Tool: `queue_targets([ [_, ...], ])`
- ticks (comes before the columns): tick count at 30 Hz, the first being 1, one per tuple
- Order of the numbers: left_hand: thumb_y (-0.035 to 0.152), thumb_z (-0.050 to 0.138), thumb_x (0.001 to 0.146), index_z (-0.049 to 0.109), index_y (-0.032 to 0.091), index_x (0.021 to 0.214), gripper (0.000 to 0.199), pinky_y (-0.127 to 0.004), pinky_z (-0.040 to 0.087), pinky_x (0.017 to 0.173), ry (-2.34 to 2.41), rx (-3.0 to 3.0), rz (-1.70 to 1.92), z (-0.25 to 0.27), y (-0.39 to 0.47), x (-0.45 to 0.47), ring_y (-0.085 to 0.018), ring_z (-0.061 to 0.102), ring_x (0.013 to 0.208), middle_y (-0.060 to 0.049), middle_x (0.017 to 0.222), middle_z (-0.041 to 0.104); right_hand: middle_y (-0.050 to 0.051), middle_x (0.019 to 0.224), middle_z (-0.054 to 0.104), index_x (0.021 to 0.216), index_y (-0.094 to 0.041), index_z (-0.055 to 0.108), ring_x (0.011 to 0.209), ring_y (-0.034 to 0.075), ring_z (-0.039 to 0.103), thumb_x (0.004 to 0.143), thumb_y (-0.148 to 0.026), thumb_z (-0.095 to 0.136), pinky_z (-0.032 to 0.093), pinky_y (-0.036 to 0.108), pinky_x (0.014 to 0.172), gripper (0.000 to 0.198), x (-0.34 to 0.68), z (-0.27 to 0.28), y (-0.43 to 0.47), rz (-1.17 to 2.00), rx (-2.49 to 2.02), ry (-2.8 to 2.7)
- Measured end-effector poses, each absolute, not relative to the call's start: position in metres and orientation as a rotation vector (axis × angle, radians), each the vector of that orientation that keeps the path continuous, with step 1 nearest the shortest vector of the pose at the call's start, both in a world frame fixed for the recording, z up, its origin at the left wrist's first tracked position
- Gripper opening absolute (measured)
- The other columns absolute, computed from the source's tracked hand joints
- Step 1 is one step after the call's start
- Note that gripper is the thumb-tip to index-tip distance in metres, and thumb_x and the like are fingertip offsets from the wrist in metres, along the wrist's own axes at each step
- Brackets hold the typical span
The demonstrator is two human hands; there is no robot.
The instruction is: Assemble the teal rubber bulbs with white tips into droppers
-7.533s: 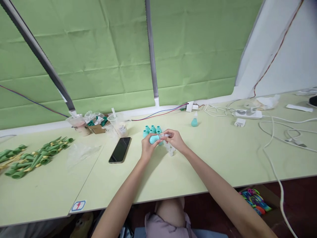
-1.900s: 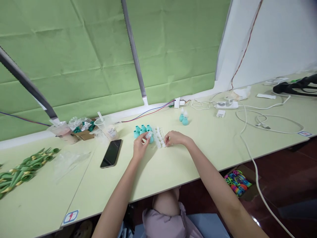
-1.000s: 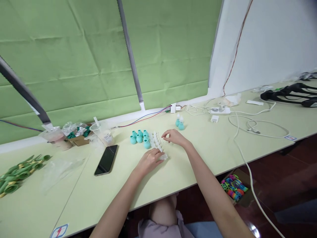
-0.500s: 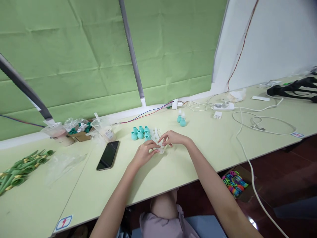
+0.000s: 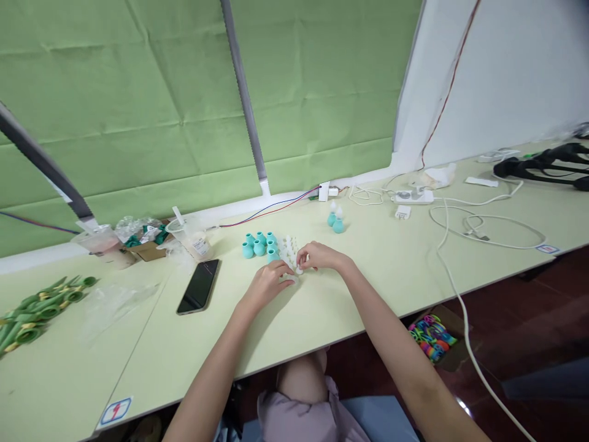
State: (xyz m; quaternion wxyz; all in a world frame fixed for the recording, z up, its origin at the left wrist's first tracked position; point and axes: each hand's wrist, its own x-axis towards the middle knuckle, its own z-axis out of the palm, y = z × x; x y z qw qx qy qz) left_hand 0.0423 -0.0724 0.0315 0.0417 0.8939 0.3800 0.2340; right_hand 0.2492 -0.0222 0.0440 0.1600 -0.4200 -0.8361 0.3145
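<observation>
My right hand (image 5: 316,255) is closed in a pinch on a small white plastic piece (image 5: 299,271) at table level. Beside it, my left hand (image 5: 270,277) has thumb and fingers brought together around another whitish piece (image 5: 293,280), mostly hidden by the fingertips. Just beyond my fingers stand small white pointed tips (image 5: 288,247) in rows. Several turquoise round bulbs (image 5: 259,248) with open necks are grouped left of the tips. Farther back, two turquoise bulbs (image 5: 338,226) have white tips on top.
A phone (image 5: 199,286) lies left of my left arm. Behind it are a plastic cup (image 5: 196,243), another cup (image 5: 110,248) and a small carton (image 5: 150,250). Green rolled pieces (image 5: 43,313) lie far left. A power strip (image 5: 414,196) and white cables (image 5: 488,245) spread across the right.
My right fingers have drawn together low over a small white piece. My left hand stays nearly in place, its fingertips a little closer in. The view has shifted slightly.
</observation>
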Motion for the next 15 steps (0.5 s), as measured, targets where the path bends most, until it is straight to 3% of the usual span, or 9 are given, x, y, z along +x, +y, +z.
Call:
queue_targets([
  [8, 0.03, 0.053, 0.081, 0.063, 0.024, 0.095, 0.018, -0.028, 0.047, 0.074, 1.136, 2.767, 0.755, 0.026, -0.07, 0.046, -0.017, 0.059, 0.085, -0.004, 0.094, 0.061, 0.002, 0.081, 0.065, 0.082, -0.017, 0.066, 0.045, 0.006, 0.049, 0.072, -0.026, 0.057, 0.04, 0.019, 0.048, 0.017, 0.251, 0.049, -0.021, 0.838, -1.094, -2.195],
  [15, 0.027, 0.054, 0.081, 0.06, 0.025, 0.104, 0.024, -0.028, 0.047, 0.074, 1.149, 2.744, 0.757, 0.02, -0.069, 0.048, -0.017, 0.059, 0.088, -0.004, 0.098, 0.061, 0.001, 0.072, 0.064, 0.083, -0.016, 0.065, 0.046, 0.007, 0.049, 0.073, -0.03, 0.058, 0.04, 0.019, 0.048, 0.019, 0.251, 0.046, -0.017, 0.849, -1.072, -2.119],
])
